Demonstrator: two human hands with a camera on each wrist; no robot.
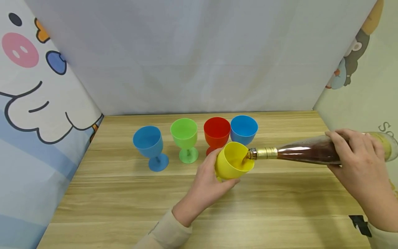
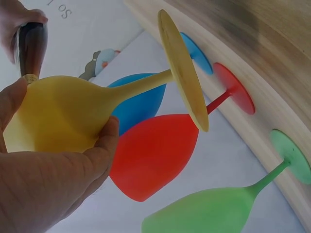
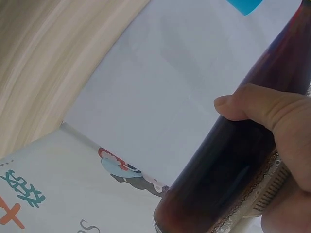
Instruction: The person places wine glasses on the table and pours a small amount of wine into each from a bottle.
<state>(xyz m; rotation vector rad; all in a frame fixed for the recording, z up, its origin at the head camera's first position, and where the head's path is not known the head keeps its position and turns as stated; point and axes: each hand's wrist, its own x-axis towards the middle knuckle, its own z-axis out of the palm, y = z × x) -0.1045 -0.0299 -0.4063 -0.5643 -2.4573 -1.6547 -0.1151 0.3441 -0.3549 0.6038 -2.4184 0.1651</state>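
Observation:
My left hand (image 1: 206, 183) grips a yellow goblet (image 1: 228, 166) by its bowl and holds it up off the table, tilted toward the right. In the left wrist view the goblet's foot (image 2: 182, 70) hangs free. My right hand (image 1: 360, 162) is wrapped around a glass bottle (image 1: 304, 150) of dark reddish-brown liquid, which lies nearly level. The bottle's mouth (image 1: 252, 154) is at the goblet's rim, and amber liquid runs from it into the bowl. In the right wrist view the thumb (image 3: 248, 104) presses along the bottle's side.
Behind the yellow goblet, a red goblet (image 1: 216, 129) and a blue goblet (image 1: 244, 128) stand upright, partly hidden. A green goblet (image 1: 184, 135) and another blue goblet (image 1: 147, 141) stand to the left on the wooden table (image 1: 124, 207). A pale cloth wall (image 1: 202, 62) closes the back.

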